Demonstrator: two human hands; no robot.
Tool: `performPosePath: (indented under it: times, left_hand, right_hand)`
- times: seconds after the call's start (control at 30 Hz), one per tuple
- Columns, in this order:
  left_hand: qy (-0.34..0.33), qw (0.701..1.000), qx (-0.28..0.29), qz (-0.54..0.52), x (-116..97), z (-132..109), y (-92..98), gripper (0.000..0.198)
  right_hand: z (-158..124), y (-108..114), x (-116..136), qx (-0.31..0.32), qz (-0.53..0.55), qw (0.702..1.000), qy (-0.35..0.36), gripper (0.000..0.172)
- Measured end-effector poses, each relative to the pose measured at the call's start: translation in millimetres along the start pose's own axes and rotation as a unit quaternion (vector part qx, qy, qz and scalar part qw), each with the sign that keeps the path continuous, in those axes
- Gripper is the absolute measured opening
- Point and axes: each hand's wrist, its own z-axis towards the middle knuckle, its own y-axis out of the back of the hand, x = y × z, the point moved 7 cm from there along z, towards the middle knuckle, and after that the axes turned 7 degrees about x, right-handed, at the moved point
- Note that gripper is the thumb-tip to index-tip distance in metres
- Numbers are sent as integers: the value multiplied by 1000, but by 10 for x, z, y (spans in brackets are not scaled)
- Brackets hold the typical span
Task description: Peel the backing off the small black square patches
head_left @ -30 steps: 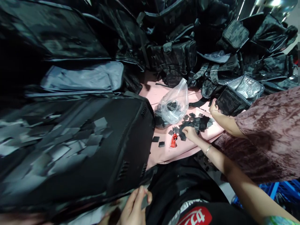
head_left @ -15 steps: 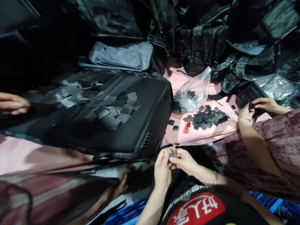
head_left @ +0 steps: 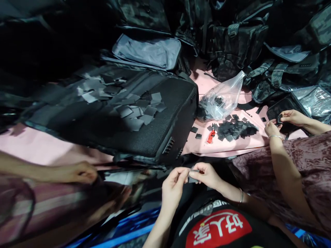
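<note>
Dark piece (head_left: 192, 179) in fingers (head_left: 180, 173) clears near edge of pink cloth (head_left: 198, 147).

Upper left is nearly black; silvery lining (head_left: 316, 101) glints; pink cloth (head_left: 200, 146) is brighter; left edge blurs.

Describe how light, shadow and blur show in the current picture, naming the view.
Head view: the upper left sinks into near-black shadow; head view: the silvery lining and the clear plastic bag catch pale glints; head view: the co-worker's arm at lower left looks smeared, while the wearer's left hand and right hand look sharper.
</note>
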Motion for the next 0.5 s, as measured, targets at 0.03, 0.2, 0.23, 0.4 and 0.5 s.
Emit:
performPosePath:
  times: [0.03, 0.2, 0.23, 0.4, 0.5]
  left_hand:
    - [3, 999, -16, -31, 20, 11, 1, 22]
    - [71, 982, -24, -171, 310, 63, 255, 30]
    - [85, 983, -22, -159, 398, 57, 379, 31]
    - [158, 968, -74, 178, 844, -90, 1176, 38]
    - [159, 898, -117, 393, 852, -188, 1399, 49]
  right_hand:
    - [-4, -20, -31, 20, 43, 999, -20, 40]
    - [-29, 77, -58, 17, 225, 974, -33, 50]
    - [-29, 120, -55, 6, 234, 972, -25, 50]
    - [27, 247, -82, -49, 137, 989, -9, 25]
    - [106, 150, -146, -34, 17, 999, -34, 14]
